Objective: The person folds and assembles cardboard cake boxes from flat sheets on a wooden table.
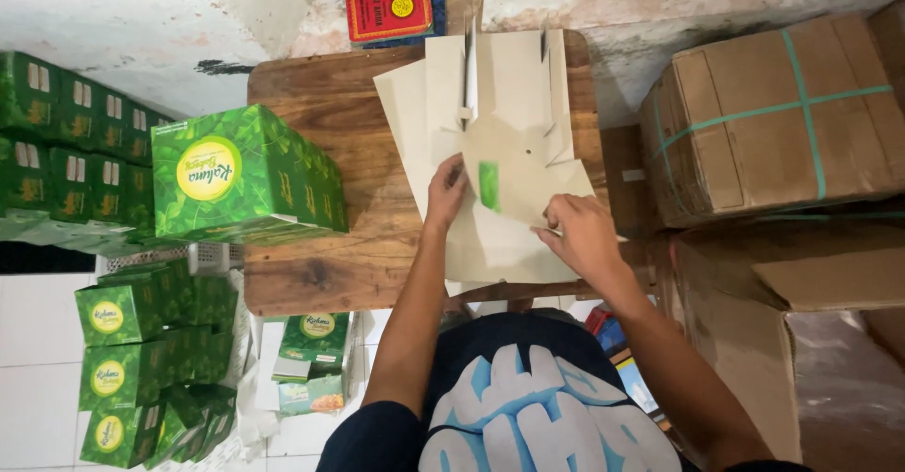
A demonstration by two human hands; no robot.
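A flat beige carton blank (pixel 500 161), unfolded, lies on the small wooden table (pixel 330 246) with its long axis running away from the person, flaps fanned at the far end. It lies directly under both hands, a green patch (pixel 488 185) showing between them. The left hand (pixel 447 189) presses the blank's left part with fingers spread flat, holding nothing. The right hand (pixel 580 233) pinches the near right edge. 1 large green box (pixel 240 175) stands to the left, 1 red packet (pixel 388 10) beyond, 2 brown cartons (pixel 773 114) on the right.
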